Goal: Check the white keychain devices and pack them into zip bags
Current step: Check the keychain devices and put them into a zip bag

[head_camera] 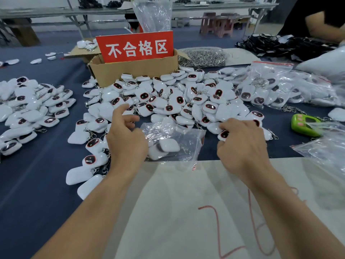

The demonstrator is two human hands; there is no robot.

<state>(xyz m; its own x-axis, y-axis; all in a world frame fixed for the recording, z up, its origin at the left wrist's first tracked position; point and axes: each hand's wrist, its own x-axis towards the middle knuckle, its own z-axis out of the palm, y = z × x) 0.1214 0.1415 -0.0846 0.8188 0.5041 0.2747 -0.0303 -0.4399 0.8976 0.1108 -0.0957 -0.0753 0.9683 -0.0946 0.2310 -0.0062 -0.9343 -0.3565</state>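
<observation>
even, bright light; soft shadows, glare on plastic, edges warped.

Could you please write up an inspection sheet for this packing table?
Surface: dark blue cloth table; white sheet with red scrawl at near edge.
Job's things: heap of white rounded plastic keychain devices; clear plastic zip bag holding a few; filled bags right.
Clutter: brown cardboard box with red sign; green plastic keychain; silver metal ring pile.
Grippers: left hand beside the zip bag, grip unclear; right hand, fingers curled on one device.
Cables: black tangled heap, far right, possibly cords.
Surroundings: pink stools; another person's arm.
</observation>
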